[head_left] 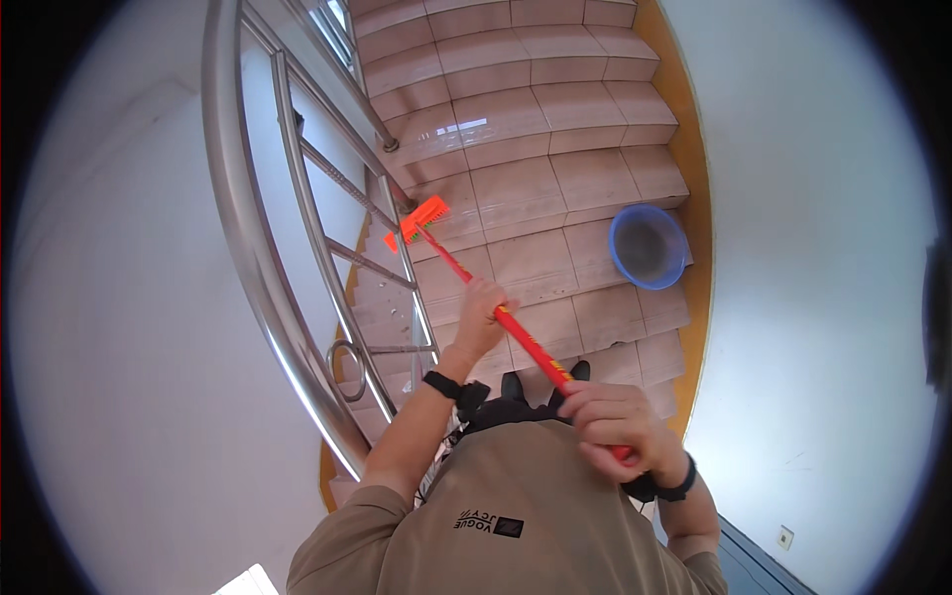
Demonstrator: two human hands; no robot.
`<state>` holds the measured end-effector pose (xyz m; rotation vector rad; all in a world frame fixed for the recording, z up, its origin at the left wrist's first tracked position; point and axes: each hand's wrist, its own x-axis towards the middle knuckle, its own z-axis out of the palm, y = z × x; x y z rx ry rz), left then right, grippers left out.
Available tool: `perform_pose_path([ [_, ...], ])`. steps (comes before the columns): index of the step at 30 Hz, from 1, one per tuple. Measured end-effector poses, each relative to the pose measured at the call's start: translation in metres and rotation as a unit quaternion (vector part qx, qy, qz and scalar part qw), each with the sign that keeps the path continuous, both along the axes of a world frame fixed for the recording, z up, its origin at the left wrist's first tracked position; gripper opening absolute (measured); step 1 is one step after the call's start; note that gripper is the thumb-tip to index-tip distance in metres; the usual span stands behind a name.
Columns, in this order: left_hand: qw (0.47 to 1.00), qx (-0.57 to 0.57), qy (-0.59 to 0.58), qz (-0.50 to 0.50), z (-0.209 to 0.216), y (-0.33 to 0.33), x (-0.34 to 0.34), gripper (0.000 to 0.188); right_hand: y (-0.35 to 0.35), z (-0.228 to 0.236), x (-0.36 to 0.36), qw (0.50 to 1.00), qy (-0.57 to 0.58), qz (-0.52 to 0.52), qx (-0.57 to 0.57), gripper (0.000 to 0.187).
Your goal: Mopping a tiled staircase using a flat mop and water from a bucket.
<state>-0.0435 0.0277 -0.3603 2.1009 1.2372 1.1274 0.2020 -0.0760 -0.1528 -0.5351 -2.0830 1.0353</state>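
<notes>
Both my hands are wrapped round the red handle [536, 351] of a long scrub brush. My left hand [483, 315] grips it partway down, and my right hand [617, 424] holds it close to its top end. The handle slants away to the far left. Its orange brush head [424, 222], with dark bristles, lies at the left end of a stair tread, against the foot of the metal railing. Part of the head is behind a railing post.
Pinkish tiled stairs [516, 188] climb ahead of me. On a step to the right stands a blue basin [650, 248], its inside dark. A stainless steel railing [238, 198] runs along the left, and a white wall [793, 248] with a yellow-brown skirting [701, 238] bounds the right.
</notes>
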Motion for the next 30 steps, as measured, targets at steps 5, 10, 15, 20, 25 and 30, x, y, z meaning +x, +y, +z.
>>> perform_pose_path([
  [5, 0.999, 0.000, -0.038, 0.000, 0.018, -0.021, 0.052, 0.028, -0.019, 0.032, 0.047, 0.998, -0.021, -0.040, -0.046, 0.010],
  [10, 0.999, 0.031, -0.015, -0.005, 0.000, -0.011, 0.018, 0.026, -0.007, 0.005, 0.021, 0.999, -0.025, 0.019, -0.009, 0.010],
  [15, 0.999, -0.022, 0.044, -0.006, -0.006, 0.007, -0.015, 0.025, 0.012, -0.016, 0.004, 0.999, -0.008, 0.019, 0.025, 0.013],
  [20, 0.997, -0.058, 0.029, -0.037, 0.004, -0.013, 0.031, 0.026, -0.008, 0.008, 0.046, 1.000, -0.024, 0.015, -0.009, 0.013],
  [25, 0.999, -0.035, 0.021, -0.016, -0.002, -0.027, 0.019, 0.027, -0.017, -0.011, 0.037, 0.999, -0.006, 0.042, 0.015, 0.014],
  [30, 0.999, -0.024, 0.040, -0.003, -0.014, -0.007, -0.020, 0.027, -0.002, -0.035, 0.012, 0.998, -0.013, 0.056, 0.007, 0.018],
])
